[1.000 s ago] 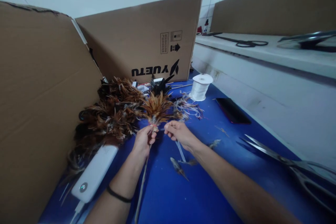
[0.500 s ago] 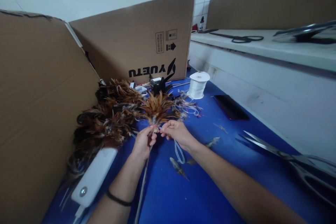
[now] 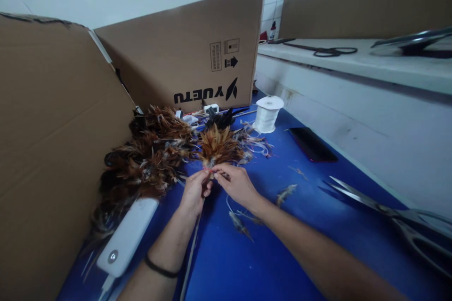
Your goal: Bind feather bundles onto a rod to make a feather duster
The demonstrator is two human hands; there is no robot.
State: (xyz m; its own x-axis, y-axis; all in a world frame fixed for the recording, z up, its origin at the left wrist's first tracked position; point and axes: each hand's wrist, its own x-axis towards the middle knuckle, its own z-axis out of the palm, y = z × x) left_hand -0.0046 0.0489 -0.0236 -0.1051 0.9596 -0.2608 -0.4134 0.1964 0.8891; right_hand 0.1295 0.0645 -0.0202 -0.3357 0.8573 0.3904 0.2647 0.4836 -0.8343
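Over the blue tabletop [image 3: 247, 263], the left hand [image 3: 194, 189] pinches the brown feather bundle [image 3: 217, 146] at its bound base, where the right hand [image 3: 238, 184] closes narrowly, seemingly on a thin strip; the plumes look light, soft and easily crushed, so that firmer neck suits the grip.

Around the middle of the blue surface [image 3: 228, 268], the left hand [image 3: 194, 190] and right hand [image 3: 236, 183] are covering the base of the tan feather bundle [image 3: 217, 145] — what the right fingertips are pinching is proving too small to tell. The right hand is hiding part of a thin pale strand [image 3: 229, 204]. By the surface's right edge, the scissors [image 3: 381, 209] are running out of the picture; toward the near edge, a thin stick [image 3: 191, 255] and white cable [image 3: 106, 286] are being cut off. Small print on the cardboard panel [image 3: 183, 51] is blurring beyond reading.
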